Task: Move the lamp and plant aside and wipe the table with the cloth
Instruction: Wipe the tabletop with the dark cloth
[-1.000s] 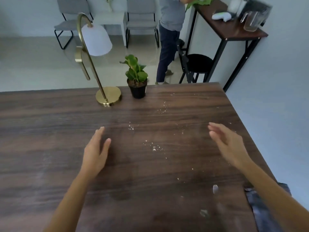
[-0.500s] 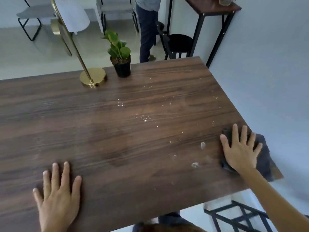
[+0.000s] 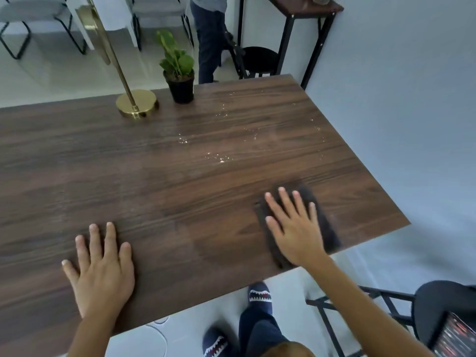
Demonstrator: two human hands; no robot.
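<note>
My right hand lies flat with spread fingers on a dark cloth near the front right of the brown wooden table. My left hand rests flat and open on the bare wood near the front edge. A gold lamp stands at the far edge, its shade out of frame. Right beside it stands a small green plant in a black pot. White crumbs are scattered across the table's middle and far right.
A person in dark trousers stands behind the table's far edge, next to a black stool and a tall side table. A black chair stands at the near right. Grey chairs sit far left.
My right hand has slid the cloth left and forward from the table's right corner. The two larger bits near the front right are no longer visible. My left hand stays flat on the table.
</note>
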